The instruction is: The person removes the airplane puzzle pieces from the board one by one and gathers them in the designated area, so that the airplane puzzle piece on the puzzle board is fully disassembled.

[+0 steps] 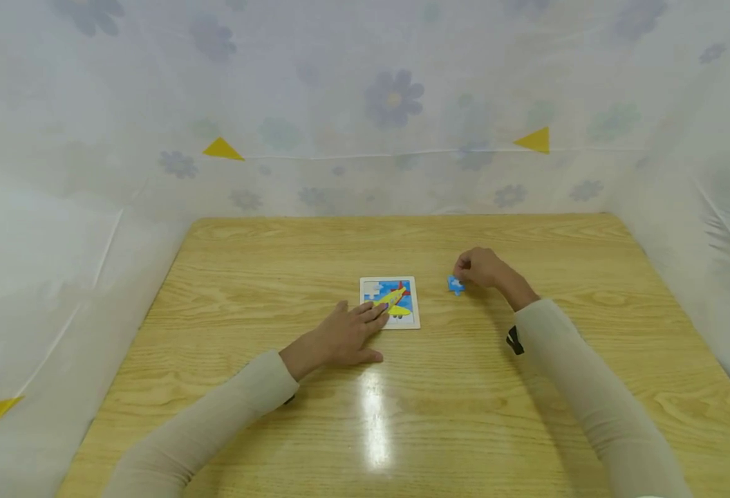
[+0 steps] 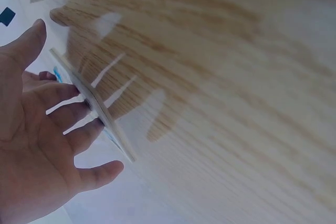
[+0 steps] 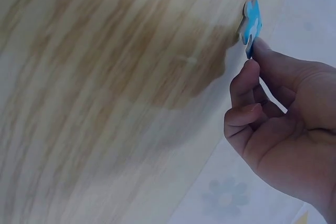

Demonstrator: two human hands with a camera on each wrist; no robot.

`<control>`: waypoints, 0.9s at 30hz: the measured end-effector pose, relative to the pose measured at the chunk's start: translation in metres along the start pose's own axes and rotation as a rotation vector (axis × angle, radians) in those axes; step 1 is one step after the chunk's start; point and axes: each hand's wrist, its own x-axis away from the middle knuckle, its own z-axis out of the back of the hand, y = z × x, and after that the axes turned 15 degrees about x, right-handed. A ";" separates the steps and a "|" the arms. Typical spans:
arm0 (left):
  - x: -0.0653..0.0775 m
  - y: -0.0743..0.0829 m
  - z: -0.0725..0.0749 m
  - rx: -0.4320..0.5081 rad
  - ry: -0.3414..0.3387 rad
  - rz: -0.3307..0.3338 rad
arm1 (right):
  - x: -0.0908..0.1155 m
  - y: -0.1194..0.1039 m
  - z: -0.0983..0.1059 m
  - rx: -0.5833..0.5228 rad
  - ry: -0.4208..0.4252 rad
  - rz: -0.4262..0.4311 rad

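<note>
A small square jigsaw puzzle (image 1: 407, 304) with a white frame shows a yellow plane on blue sky and lies mid-table. One gap at its upper left bares the pale backing. My left hand (image 1: 349, 335) rests spread on the puzzle's lower left, its fingers straight; in the left wrist view the fingertips meet the frame's edge (image 2: 94, 100). To the right of the puzzle, my right hand (image 1: 480, 268) pinches a blue jigsaw piece (image 3: 252, 22) with a white patch between thumb and index finger. The other fingers of that hand are curled in.
The wooden table (image 1: 265, 263) has rounded far corners. White flower-patterned sheeting (image 1: 340, 90) hangs around its back and sides, with yellow triangles (image 1: 223, 149) on it. A bright glare streak (image 1: 374, 422) lies on the tabletop nearer the body.
</note>
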 end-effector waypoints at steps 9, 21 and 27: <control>-0.001 0.001 -0.001 0.002 -0.005 0.011 | 0.001 0.000 -0.003 -0.005 0.013 0.002; -0.002 0.000 -0.002 -0.010 -0.008 0.014 | 0.000 -0.003 0.001 0.022 0.060 0.019; -0.002 0.001 -0.001 -0.014 -0.010 0.012 | -0.004 -0.010 -0.002 0.025 0.047 0.035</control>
